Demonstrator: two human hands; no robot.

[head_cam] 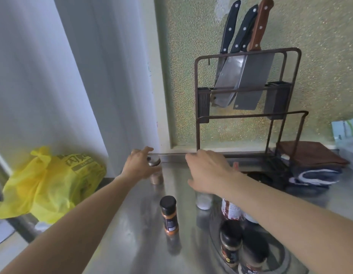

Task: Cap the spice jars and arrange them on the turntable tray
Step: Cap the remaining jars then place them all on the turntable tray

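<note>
Big shiny steel counter (132, 224) takes up most of the view, with bare metal open on its left half. A brown wire knife rack (248, 99) stands at the back edge against the speckled wall, and a crumpled yellow plastic bag (47, 182) sits off the counter's left edge. The round turntable tray (215, 244) sits bottom right with dark-capped jars upright on it (blurry). The right hand (209, 173) hovers flat over the counter, fingers spread, holding nothing. The left hand (139, 165) wraps around a small silver-lidded jar (154, 169), upright near the back edge. An orange spice jar (169, 216), black cap, stands upright just left of the tray.
</note>
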